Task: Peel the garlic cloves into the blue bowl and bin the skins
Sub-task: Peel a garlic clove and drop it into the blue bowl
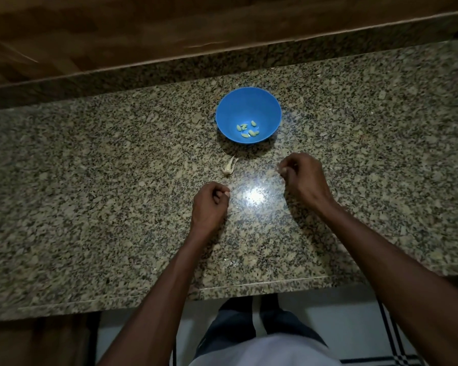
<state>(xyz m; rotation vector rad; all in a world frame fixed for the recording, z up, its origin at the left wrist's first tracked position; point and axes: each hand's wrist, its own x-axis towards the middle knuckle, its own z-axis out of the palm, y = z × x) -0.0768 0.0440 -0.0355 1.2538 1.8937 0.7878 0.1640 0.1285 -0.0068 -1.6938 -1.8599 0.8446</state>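
The blue bowl (248, 114) sits on the granite tabletop (90, 196) at 12 o'clock from the hands, with several peeled cloves (247, 129) on its bottom. A pale scrap of garlic skin (229, 167) lies on the tabletop just at 6 o'clock of the bowl. The left hand (209, 206) is curled, thumb pressed to fingertips; whether its grip pinches anything I cannot tell. The right hand (303, 175), at 2 o'clock from the left, pinches something small and pale, too small to name.
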